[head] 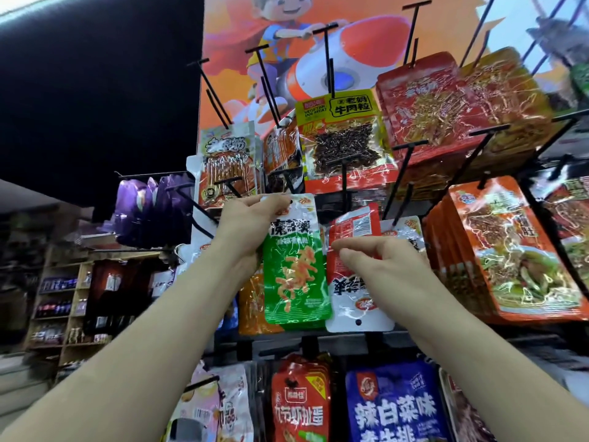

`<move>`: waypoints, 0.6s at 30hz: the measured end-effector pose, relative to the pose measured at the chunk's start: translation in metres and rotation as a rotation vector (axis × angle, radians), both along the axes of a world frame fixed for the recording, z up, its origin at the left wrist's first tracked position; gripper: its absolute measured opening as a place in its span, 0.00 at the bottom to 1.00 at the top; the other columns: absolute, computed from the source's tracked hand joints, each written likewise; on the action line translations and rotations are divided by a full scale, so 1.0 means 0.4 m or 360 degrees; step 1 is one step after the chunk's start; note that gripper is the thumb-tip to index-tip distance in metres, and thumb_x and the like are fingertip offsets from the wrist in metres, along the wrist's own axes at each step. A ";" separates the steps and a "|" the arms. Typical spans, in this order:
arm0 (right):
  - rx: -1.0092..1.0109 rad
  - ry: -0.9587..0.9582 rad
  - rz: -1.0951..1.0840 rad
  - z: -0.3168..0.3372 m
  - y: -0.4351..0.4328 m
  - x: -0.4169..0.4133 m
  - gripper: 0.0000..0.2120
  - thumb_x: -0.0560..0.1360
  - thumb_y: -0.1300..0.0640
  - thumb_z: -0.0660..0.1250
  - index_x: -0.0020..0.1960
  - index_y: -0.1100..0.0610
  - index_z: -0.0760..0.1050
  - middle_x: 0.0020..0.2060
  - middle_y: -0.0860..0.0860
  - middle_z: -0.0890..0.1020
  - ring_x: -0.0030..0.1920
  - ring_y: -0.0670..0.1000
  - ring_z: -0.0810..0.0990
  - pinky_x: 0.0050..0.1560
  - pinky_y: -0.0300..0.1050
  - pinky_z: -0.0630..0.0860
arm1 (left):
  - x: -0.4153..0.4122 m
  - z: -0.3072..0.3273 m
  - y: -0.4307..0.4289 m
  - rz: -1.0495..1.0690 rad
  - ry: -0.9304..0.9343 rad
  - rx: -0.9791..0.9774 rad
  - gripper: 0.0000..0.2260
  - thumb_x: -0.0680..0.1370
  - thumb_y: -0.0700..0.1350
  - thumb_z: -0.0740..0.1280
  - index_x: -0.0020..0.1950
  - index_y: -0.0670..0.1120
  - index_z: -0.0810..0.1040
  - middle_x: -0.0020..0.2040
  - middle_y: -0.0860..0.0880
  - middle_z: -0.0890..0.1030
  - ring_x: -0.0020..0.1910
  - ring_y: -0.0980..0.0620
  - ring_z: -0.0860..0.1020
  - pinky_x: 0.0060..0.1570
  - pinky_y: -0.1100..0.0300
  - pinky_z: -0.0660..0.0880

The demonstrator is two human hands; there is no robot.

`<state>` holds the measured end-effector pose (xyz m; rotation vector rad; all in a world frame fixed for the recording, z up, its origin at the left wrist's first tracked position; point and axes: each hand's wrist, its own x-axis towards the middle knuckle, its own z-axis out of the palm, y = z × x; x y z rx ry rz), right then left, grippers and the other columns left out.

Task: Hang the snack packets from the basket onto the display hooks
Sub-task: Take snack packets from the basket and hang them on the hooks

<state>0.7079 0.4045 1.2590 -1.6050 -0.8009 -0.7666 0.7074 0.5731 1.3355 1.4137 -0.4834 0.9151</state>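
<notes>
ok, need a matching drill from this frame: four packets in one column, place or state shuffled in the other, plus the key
Things
1. green packet
2. yellow-label packet
3. blue packet
4. purple packets

Place or state
A. bottom row, right of centre
B. pinched at its top edge by the left hand
C. hanging at the far left
D. hanging in the top row, centre

Pairs: 1-B, 2-D, 3-A, 4-C
</notes>
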 end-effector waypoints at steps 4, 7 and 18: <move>-0.0101 -0.0038 -0.0037 0.020 0.024 0.004 0.12 0.78 0.46 0.66 0.54 0.51 0.83 0.41 0.38 0.81 0.42 0.32 0.74 0.34 0.22 0.66 | -0.011 0.004 -0.010 -0.0036 0.0091 -0.0031 0.03 0.75 0.40 0.70 0.44 0.40 0.81 0.35 0.43 0.81 0.29 0.46 0.79 0.32 0.54 0.79; -0.0095 -0.0054 -0.0081 0.031 0.036 0.004 0.11 0.75 0.47 0.69 0.45 0.53 0.84 0.39 0.45 0.84 0.41 0.40 0.79 0.38 0.34 0.72 | -0.019 0.010 -0.019 -0.0023 0.0167 -0.0078 0.03 0.74 0.41 0.70 0.42 0.42 0.79 0.30 0.44 0.81 0.24 0.47 0.77 0.26 0.58 0.77; -0.0156 -0.0031 -0.0335 0.038 0.039 0.024 0.13 0.74 0.49 0.72 0.36 0.57 0.84 0.27 0.49 0.81 0.29 0.48 0.76 0.34 0.42 0.75 | 0.005 -0.056 -0.016 0.0157 0.0088 0.0080 0.10 0.77 0.42 0.68 0.58 0.49 0.74 0.51 0.46 0.79 0.44 0.46 0.79 0.41 0.54 0.80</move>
